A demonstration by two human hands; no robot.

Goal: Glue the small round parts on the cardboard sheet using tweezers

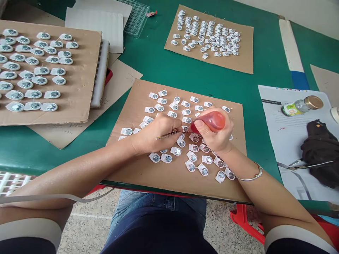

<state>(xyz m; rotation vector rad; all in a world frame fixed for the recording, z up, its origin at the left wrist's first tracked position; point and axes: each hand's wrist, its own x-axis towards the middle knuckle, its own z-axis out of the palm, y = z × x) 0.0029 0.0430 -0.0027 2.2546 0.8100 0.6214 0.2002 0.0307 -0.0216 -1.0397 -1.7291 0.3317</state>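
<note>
My right hand is wrapped round a red translucent squeeze bottle, tilted with its narrow end toward my left hand. Closed fingers of the left hand pinch a thin metal rod-like tool; its far tip is hard to make out. Both hands hover over a cardboard sheet carrying several small white tabbed pieces with round silvery centres. One such piece lies between the two hands. Others, like the piece just below, are partly covered by my hands.
More pieces lie on a cardboard sheet at left, raised on a foam stack, and on another sheet at the back. At right are a printed paper, a glass jar, dark cloth and scissors.
</note>
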